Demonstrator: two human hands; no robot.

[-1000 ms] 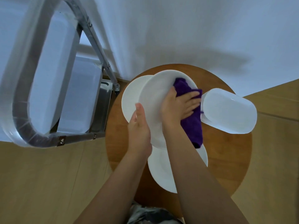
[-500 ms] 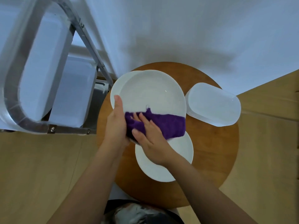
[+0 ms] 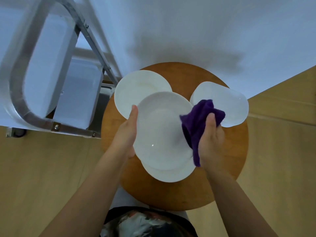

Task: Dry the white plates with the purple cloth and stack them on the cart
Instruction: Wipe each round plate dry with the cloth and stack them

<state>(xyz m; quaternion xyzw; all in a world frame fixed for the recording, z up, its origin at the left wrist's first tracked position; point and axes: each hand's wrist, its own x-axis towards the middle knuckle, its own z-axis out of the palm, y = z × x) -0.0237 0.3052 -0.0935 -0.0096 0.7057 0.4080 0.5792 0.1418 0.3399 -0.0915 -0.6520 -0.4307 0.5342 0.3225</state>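
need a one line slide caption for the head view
Left hand holds a white plate above the round wooden table while the right hand grips the purple cloth at its rim.

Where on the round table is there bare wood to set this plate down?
Bare wood shows on the round table at its near edge, below the lowest plate, and along the right edge beyond the right hand. The far left is crowded: the far plate, the held plate and the white tub overlap there.

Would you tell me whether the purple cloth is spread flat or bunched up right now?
Bunched up. The purple cloth is crumpled in the right hand, which grips it against the right edge of the held plate.
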